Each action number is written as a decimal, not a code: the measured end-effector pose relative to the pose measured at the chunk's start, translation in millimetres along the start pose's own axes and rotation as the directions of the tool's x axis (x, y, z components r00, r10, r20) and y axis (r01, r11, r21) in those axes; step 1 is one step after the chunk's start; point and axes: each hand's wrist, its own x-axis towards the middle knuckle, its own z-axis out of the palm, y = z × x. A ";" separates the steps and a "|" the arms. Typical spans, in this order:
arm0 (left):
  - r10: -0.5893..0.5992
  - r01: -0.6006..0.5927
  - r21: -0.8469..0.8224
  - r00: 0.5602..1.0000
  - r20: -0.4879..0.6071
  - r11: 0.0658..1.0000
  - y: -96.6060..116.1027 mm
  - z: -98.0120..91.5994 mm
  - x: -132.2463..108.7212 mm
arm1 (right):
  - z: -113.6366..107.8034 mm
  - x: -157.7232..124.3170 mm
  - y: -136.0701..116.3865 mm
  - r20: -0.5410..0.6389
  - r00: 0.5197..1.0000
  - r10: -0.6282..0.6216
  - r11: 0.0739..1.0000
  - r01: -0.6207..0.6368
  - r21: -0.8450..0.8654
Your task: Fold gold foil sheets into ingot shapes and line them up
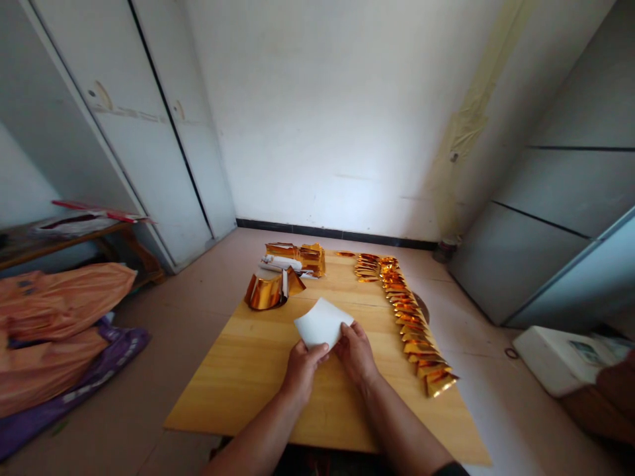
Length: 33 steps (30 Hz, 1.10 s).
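White paper sheet (321, 322), shiny gold folded foils (414, 328), yellow wooden table (248, 370)

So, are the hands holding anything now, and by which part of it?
Yes: a white paper sheet, held over the wooden table. The left hand pinches its near corner, the right hand its near right edge.

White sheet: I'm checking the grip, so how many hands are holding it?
2. The left hand grips the white sheet at its near left edge; the right hand at its near right corner. No other hands show.
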 end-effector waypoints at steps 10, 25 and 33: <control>-0.310 0.253 0.275 0.931 0.190 0.928 8.3 -24.6 -29.0 | -28.8 28.6 -10.8 0.142 0.951 -0.276 0.425 0.253 -0.869; 0.000 -0.509 0.850 0.858 0.514 0.133 14.5 -50.6 -18.9 | -16.8 13.3 -15.3 0.401 0.901 -0.164 -0.460 0.290 -0.839; 0.183 -0.611 0.739 0.722 0.667 -0.284 15.1 -50.4 -17.4 | -12.2 9.3 -18.4 0.394 0.890 -0.230 -0.508 0.236 -0.828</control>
